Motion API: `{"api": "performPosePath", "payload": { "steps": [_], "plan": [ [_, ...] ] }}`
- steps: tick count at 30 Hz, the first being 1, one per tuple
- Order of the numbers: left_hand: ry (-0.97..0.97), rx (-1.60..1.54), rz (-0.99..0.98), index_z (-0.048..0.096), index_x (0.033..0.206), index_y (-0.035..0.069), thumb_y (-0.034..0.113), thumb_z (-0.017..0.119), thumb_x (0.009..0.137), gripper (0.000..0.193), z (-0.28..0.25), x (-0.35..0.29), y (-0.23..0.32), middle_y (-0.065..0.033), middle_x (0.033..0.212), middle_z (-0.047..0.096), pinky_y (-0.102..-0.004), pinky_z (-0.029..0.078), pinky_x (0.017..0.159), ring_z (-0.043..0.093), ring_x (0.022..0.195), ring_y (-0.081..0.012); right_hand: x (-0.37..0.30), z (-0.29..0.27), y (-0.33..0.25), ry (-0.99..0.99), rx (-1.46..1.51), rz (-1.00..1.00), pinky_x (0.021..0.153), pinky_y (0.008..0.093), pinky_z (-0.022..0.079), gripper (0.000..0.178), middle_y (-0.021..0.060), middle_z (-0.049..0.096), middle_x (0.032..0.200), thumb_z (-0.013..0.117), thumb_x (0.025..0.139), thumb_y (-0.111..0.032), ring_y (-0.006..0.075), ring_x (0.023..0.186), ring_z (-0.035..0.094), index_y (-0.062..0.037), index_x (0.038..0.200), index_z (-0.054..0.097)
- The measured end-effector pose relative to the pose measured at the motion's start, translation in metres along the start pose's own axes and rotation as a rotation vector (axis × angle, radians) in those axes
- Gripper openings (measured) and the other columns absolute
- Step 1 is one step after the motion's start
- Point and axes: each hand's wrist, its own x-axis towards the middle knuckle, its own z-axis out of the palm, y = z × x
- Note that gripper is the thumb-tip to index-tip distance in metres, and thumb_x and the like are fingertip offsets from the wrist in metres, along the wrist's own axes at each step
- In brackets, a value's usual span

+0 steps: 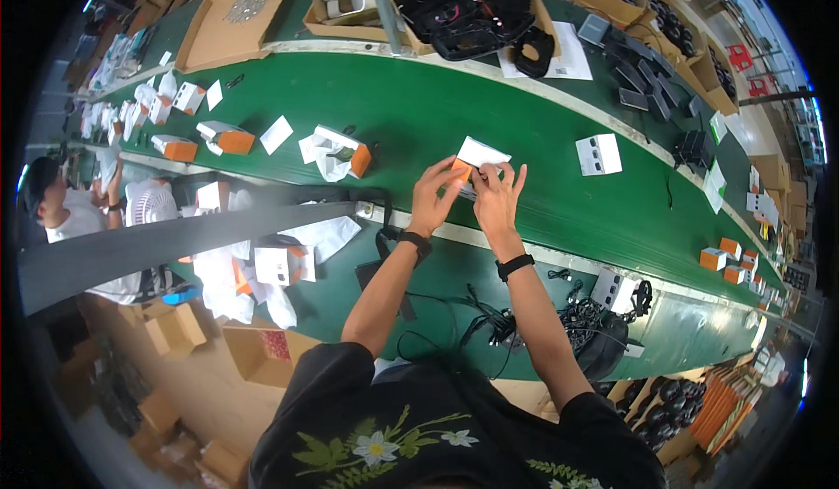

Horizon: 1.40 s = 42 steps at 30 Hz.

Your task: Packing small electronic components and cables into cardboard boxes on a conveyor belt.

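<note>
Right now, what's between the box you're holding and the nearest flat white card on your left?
In the head view, from card to held box: an orange-ended box with white wrapping, then green tabletop and your left hand.

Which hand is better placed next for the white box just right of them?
Likely the right hand, nearer the white box; the left hand is farther, at the orange-and-white box.

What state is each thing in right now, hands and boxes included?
Left hand: fingers gripping the box's orange side
Right hand: fingers bent over the box, grip unclear
White-and-orange box: between both hands; whether fully shut, cannot tell
White box to the right: lying on the green surface, looks closed
Black cables: tangled in a heap
Shallow cardboard tray: open, small shiny pieces inside
</note>
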Motion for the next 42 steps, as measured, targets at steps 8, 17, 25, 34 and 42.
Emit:
{"api": "performPosePath", "payload": {
  "steps": [8, 17, 25, 34, 42],
  "plan": [
    [-0.045, -0.194, -0.195, 0.057, 0.154, 0.008, -0.002, 0.083, 0.091, 0.068, 0.015, 0.035, 0.015, -0.0167, 0.133, 0.078, -0.0427, 0.059, 0.102, 0.074, 0.127, -0.029, -0.036, -0.006, 0.005, 0.364, 0.579, 0.471, 0.092, 0.0412, 0.06, 0.033, 0.0099, 0.068, 0.126, 0.085, 0.09, -0.002, 0.0333, 0.109, 0.068, -0.0043, 0.122, 0.078],
    [-0.365, 0.01, 0.113, 0.082, 0.122, 0.008, -0.008, 0.079, 0.081, 0.045, -0.014, 0.03, 0.012, -0.0151, 0.126, 0.081, -0.0421, 0.062, 0.102, 0.077, 0.119, -0.0338, -0.05, -0.023, 0.024, 0.194, 0.501, 0.169, 0.08, 0.0455, 0.064, 0.032, 0.015, 0.069, 0.121, 0.091, 0.087, -0.012, 0.0362, 0.096, 0.075, 0.0, 0.109, 0.071],
    [-0.405, -0.047, -0.033, 0.076, 0.132, 0.009, -0.003, 0.079, 0.078, 0.055, 0.016, 0.044, 0.024, -0.0134, 0.113, 0.081, -0.0392, 0.064, 0.091, 0.078, 0.103, -0.0314, -0.039, -0.03, 0.021, 0.145, 0.78, 0.571, 0.085, 0.0451, 0.066, 0.053, 0.0175, 0.065, 0.142, 0.089, 0.09, -0.015, 0.0358, 0.103, 0.075, -0.0019, 0.134, 0.064],
    [-0.898, 0.377, 0.501, 0.05, 0.163, 0.013, 0.021, 0.078, 0.089, 0.08, -0.016, 0.041, 0.024, -0.0172, 0.168, 0.048, -0.0517, 0.047, 0.122, 0.051, 0.149, -0.0391, -0.048, -0.061, 0.061, -0.165, 0.458, -0.105, 0.107, 0.045, 0.06, 0.065, 0.0077, 0.058, 0.164, 0.085, 0.094, -0.022, 0.0371, 0.132, 0.064, -0.0083, 0.154, 0.064],
    [-0.691, 0.53, 0.659, 0.056, 0.161, 0.014, 0.03, 0.074, 0.103, 0.063, -0.001, 0.019, 0.015, -0.0104, 0.167, 0.054, -0.0513, 0.043, 0.128, 0.049, 0.156, -0.0305, -0.055, -0.038, 0.077, -0.077, 0.24, -0.191, 0.101, 0.0419, 0.062, 0.048, 0.0072, 0.065, 0.156, 0.08, 0.099, -0.025, 0.0309, 0.124, 0.068, -0.0042, 0.142, 0.072]
  ]
}}
